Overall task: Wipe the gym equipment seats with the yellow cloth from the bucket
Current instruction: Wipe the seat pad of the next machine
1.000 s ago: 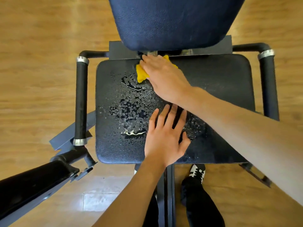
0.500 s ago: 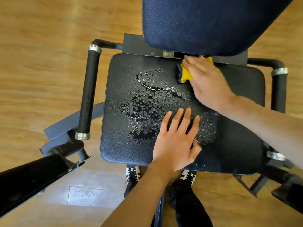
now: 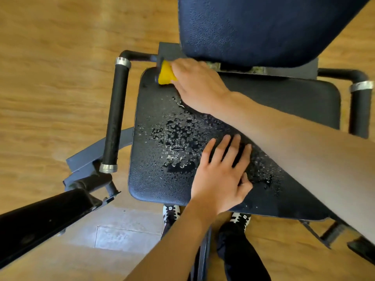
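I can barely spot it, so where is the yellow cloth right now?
In the head view, the yellow cloth is at the far-left corner of the seat, gripped in the right hand, just by the backrest and beside the left handle bar.

Wet pebbled vinyl seat (image 3: 154,159), soft yellow cloth (image 3: 166,75), glossy wood floor (image 3: 50,78)

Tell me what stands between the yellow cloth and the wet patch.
Nothing visible lies between the yellow cloth, held by the right hand at the seat's far left corner, and the wet patch. The left hand rests flat on its near right edge.
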`<state>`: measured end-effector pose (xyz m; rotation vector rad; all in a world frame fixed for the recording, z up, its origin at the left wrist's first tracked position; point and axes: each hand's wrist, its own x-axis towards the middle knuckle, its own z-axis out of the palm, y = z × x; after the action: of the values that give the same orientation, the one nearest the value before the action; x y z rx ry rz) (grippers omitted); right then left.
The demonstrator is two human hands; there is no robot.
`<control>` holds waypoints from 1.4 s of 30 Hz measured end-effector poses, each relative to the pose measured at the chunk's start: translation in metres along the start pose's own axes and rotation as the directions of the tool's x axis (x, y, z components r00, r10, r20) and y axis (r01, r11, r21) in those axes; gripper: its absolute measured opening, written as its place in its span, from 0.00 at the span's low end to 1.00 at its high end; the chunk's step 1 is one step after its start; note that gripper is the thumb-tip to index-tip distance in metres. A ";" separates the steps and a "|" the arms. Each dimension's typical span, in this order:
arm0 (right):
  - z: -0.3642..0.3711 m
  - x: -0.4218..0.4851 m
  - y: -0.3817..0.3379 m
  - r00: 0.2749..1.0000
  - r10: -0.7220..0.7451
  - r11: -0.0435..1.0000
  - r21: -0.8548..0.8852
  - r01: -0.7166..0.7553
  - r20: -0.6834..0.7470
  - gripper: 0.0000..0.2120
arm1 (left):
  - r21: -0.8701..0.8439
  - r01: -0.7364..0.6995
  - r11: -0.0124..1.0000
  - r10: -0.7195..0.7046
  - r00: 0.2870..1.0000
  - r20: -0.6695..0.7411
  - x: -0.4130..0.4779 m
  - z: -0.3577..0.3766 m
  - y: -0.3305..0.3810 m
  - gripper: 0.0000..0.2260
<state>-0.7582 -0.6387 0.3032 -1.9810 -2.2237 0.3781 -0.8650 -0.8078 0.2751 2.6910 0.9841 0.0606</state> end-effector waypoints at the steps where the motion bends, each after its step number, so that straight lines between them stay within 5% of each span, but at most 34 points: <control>1: -0.001 -0.015 0.015 1.000 0.004 1.000 0.004 -0.004 -0.024 0.15 | 0.021 -0.003 1.000 0.003 1.000 0.023 0.000 -0.001 0.000 0.28; 10: -0.017 -0.102 0.099 0.997 0.075 0.993 -0.085 -0.078 -0.029 0.23 | 0.066 -0.017 0.998 0.014 0.999 0.046 0.002 -0.002 0.003 0.28; 18: -0.041 -0.184 0.170 0.878 0.477 0.872 -0.098 -0.479 -0.051 0.25 | 0.081 -0.028 0.996 0.027 0.999 0.018 0.000 0.002 0.003 0.28; 25: -0.009 -0.119 0.073 0.989 0.144 0.983 -0.112 -0.145 -0.020 0.29 | 0.044 -0.016 0.999 0.016 1.000 0.018 0.003 0.001 0.005 0.29; 33: 0.022 0.011 -0.014 0.988 -0.131 0.989 -0.052 0.135 0.076 0.27 | -0.032 -0.016 0.999 0.014 0.999 -0.053 0.001 0.003 0.004 0.23; 38: 0.019 0.025 -0.021 0.974 -0.212 0.976 -0.042 0.215 0.075 0.24 | -0.048 -0.002 0.999 0.000 0.999 -0.047 0.001 0.003 0.002 0.22; 42: 0.009 -0.030 0.037 0.993 -0.121 0.993 0.014 0.121 0.001 0.24 | 0.013 -0.010 1.000 0.009 1.000 0.008 0.001 0.002 0.000 0.29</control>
<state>-0.7211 -0.6654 0.2861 -1.8289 -2.3212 0.3790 -0.8643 -0.8077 0.2735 2.7057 0.9727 0.0461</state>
